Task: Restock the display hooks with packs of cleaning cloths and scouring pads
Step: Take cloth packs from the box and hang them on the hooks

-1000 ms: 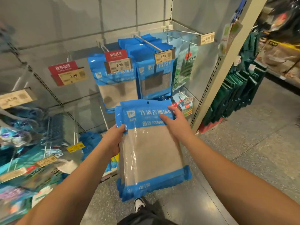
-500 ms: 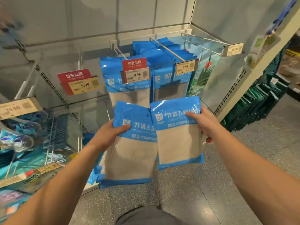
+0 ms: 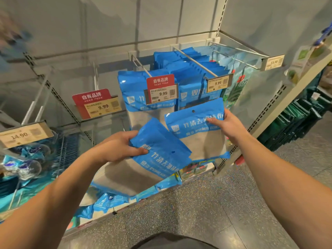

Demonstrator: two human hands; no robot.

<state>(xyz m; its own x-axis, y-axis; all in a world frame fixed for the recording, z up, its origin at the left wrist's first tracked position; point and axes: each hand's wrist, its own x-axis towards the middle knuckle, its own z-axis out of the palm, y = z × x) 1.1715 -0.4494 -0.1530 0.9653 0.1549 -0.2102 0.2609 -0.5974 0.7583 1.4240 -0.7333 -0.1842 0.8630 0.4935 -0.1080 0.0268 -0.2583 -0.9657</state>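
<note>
1. Hands first: the left hand (image 3: 120, 148) grips the top corner of a stack of blue cleaning-cloth packs (image 3: 143, 168), thumb lying across the printed blue header and fingers curled behind. The stack is tilted, its header end up and to the right, its grey window slanting down to the left.
2. The right hand (image 3: 229, 125) pinches a single cloth pack (image 3: 195, 133) by its upper right edge, thumb on the front, fingers behind. This pack hangs nearly upright, its round hanging hole at the top centre, just below the hook fronts.
3. The single pack overlaps the stack's upper right corner and sits in front of the hung packs.
4. Behind, a middle display hook (image 3: 142, 66) carries matching packs with grey windows (image 3: 136, 105); a red-topped price tag (image 3: 161, 89) reading 9.99 fronts it.
5. To its right, a fuller hook (image 3: 194, 61) holds many blue packs with a dark window, tagged 9.99.
6. Further right, a wire hook (image 3: 239, 53) carries clear packs with green print; its tag is blurred.
7. To the left, a hook with a 9.99 tag (image 3: 98, 106) shows no packs; a 14.90 tag (image 3: 24, 134) sits lower left above blurred blue goods.
8. Speckled floor (image 3: 206, 203) lies below.
</note>
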